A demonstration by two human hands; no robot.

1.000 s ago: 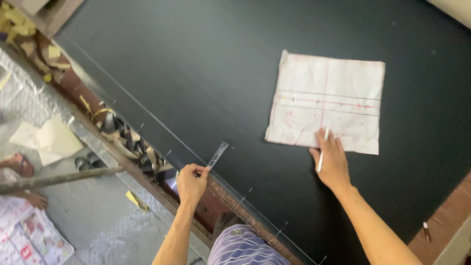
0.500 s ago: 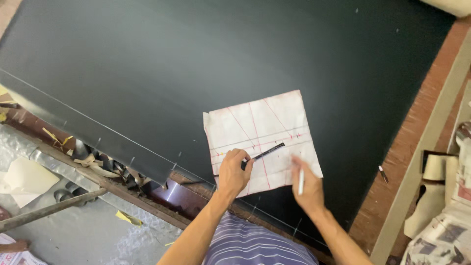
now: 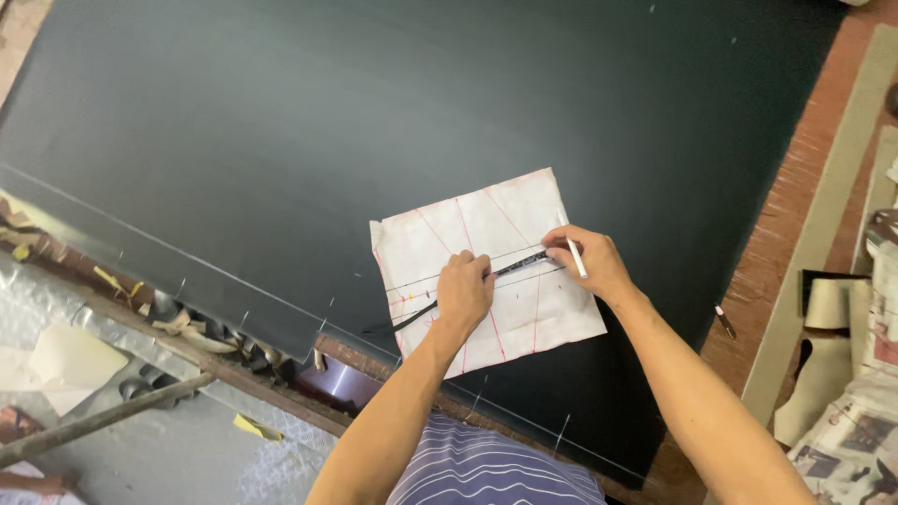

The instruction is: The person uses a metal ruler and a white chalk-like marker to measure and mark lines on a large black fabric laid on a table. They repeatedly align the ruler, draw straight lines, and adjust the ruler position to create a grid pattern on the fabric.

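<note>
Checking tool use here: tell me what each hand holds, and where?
Left hand presses the ruler mid-length onto the paper pattern; right hand pinches a white pencil.

Red brick floor (image 3: 795,201) — scattered scraps (image 3: 192,327)

Paper pattern (image 3: 510,271) lies on sheet (image 3: 374,140) near its front edge; ruler (image 3: 468,290) across pattern; newspapers (image 3: 861,430) beyond sheet's right edge.
</note>
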